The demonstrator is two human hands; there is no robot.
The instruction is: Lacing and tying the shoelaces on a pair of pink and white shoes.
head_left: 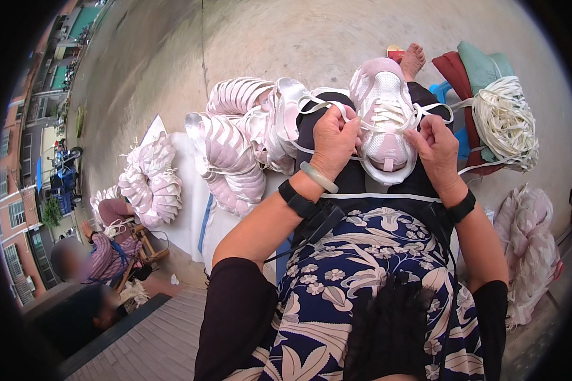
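Note:
A pink and white sneaker (376,96) rests across my lap, its toe pointing away and its heel opening toward me. White shoelace (385,114) runs in rows over its front. At the shoe's left side my left hand (334,141) is closed, thumb and finger pinching a lace that loops out to the left. My right hand (436,147) is beside the right edge, its curled fingers on the other lace end, which arcs out to the right. Part of that grip is hidden by the fingers. A pale bangle and a black band circle my left wrist; another black band is on my right.
Bundles of pink and white shoe uppers (230,166) lie to the left on a white sheet (192,209). A thick hank of white laces (503,120) hangs over a red and green cloth at right. Another tied bundle (525,247) lies lower right. Other people sit at far left.

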